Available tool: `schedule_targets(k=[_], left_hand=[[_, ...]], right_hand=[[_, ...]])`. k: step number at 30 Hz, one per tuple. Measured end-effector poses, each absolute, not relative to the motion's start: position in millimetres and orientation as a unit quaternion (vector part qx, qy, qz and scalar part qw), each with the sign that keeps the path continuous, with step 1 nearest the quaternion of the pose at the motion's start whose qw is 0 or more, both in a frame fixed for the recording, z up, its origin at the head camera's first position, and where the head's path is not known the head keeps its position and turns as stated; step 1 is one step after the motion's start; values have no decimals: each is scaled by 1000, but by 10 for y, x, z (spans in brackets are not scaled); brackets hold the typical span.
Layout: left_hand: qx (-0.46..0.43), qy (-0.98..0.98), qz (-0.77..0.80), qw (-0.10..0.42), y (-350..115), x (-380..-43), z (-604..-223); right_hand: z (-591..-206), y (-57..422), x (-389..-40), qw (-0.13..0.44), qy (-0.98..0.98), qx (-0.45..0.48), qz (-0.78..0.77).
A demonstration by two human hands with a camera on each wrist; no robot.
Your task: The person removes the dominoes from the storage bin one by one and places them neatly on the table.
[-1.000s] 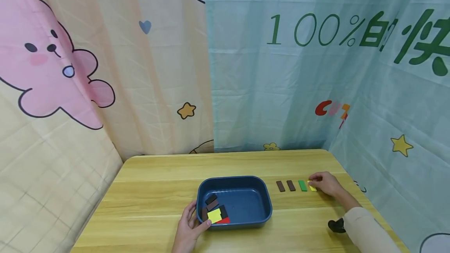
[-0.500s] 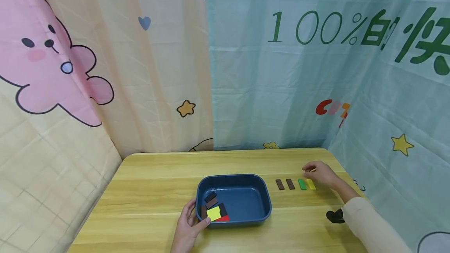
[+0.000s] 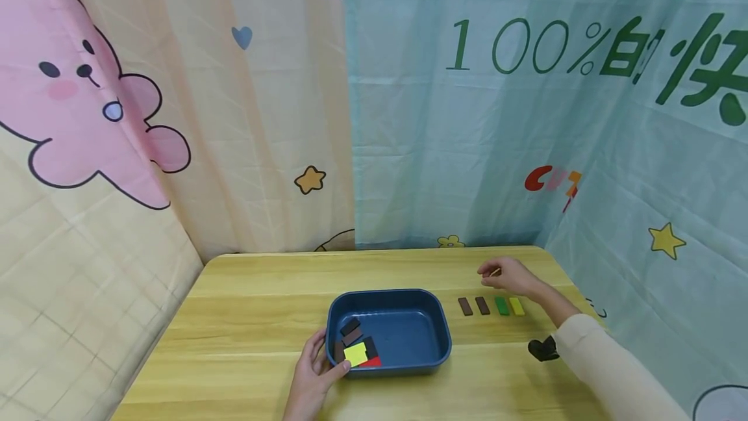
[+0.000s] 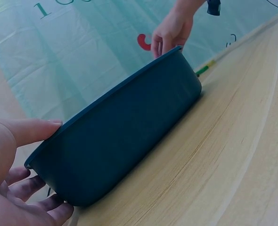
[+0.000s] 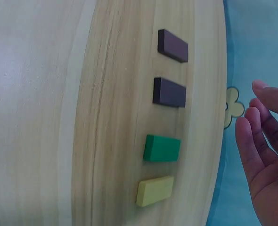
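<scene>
"One bare left hand (image 3: 312,375) is showing at the near left. What is its grip doing?"

"It is grasping the blue tub (image 3: 411,340) at the near left corner, the thumb pressing on the rim and the fingers curling against the outside."

"Where is the tub sitting?"

"It is resting on the table (image 3: 245,323), near the middle. Black pieces (image 3: 350,326), brown pieces (image 3: 353,336) and a red piece (image 3: 371,362) are lying in its left part, with a yellow shape (image 3: 355,355) overlapping some of them; whether that is one piece or two, I cannot tell."

"What is lying to the right of it?"

"Two brown blocks (image 3: 465,306), then a green block (image 3: 502,306), then a yellow block (image 3: 517,306) are lying apart in a row."

"And the right hand (image 3: 507,276)?"

"It is hovering at the far side of the row, near the green block. Its grip is hanging released, the fingers bending loosely and the thumb standing apart from them. A pale sleeve (image 3: 613,362) is covering the arm, a black device (image 3: 542,349) sitting at the cuff."
</scene>
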State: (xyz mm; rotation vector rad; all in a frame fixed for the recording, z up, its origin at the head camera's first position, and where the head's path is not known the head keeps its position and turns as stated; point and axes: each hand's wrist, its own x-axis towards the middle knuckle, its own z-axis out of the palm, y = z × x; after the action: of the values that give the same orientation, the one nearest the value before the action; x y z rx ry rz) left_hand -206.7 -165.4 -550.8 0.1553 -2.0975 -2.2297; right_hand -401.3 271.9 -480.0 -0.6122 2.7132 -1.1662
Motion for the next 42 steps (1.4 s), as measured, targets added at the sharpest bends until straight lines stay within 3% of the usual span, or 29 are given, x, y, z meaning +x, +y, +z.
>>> schedule_targets(k=[21,27,33,42], left_hand=[[59,-685,-725,37,-1650,-2079,-5513],[53,-685,-726,35,-1667,-2075,-5516],[65,-687,-723,32,-1664,-2072,-5513],[43,-669,-741,40,-1668,-2034,-5508]], right_hand=[[-4523,2268,-4114,91,893,-316,-308],[-4268,2059,-4129,201,867,-372,-263],[-4059,1758,-4110,327,847,-369,-200],[-3941,1302,-4143,371,821,-408,-148]])
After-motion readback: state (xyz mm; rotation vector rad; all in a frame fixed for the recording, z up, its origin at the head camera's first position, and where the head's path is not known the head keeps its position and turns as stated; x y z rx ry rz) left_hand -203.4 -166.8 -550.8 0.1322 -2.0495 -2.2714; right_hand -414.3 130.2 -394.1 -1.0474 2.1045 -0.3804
